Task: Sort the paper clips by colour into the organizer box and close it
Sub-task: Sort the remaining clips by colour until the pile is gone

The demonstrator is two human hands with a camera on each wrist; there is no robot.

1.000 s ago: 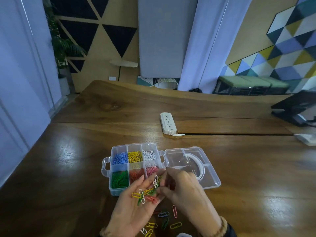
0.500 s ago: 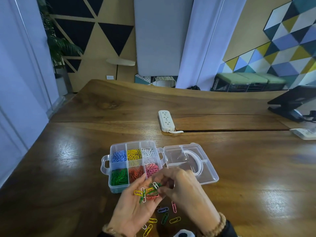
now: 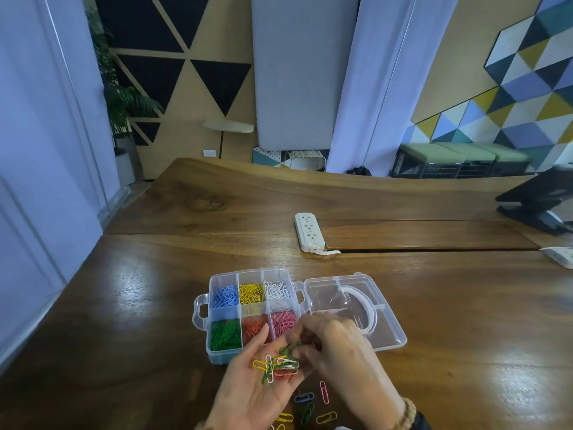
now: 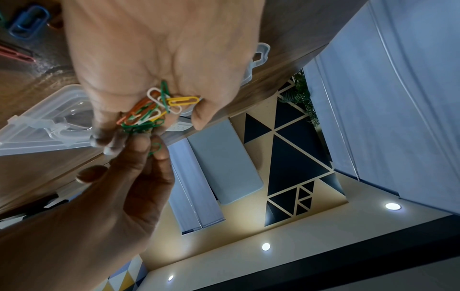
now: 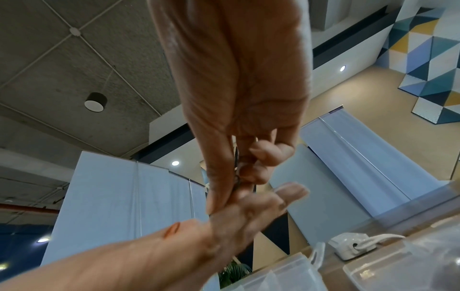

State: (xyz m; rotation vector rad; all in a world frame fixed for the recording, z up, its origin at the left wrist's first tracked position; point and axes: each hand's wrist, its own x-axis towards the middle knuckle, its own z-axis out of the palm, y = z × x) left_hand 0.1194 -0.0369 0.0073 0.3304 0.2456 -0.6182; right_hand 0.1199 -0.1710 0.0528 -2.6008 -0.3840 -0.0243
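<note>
The clear organizer box (image 3: 201, 311) lies on the wooden table with its lid (image 3: 387, 333) folded flat to the right. Its compartments hold blue, yellow, white, green, orange and pink clips. My left hand (image 3: 263, 352) is palm up just in front of the box, carrying a small heap of mixed clips (image 3: 277, 366) on loosely cupped fingers (image 4: 99, 135). My right hand (image 3: 302, 339) reaches into that heap and pinches a green clip (image 4: 156, 148) between thumb and forefinger. In the right wrist view the clip (image 5: 237, 167) shows as a thin dark wire.
Several loose clips (image 3: 310, 401) lie on the table under my hands. A white power strip (image 3: 309, 232) sits beyond the box beside a cable slot. A black stand (image 3: 539, 200) and a white object (image 3: 561, 256) are at the right edge.
My right fingers have stayed at the heap on the left palm and now pinch green clips at its far edge. Both hands have barely shifted.
</note>
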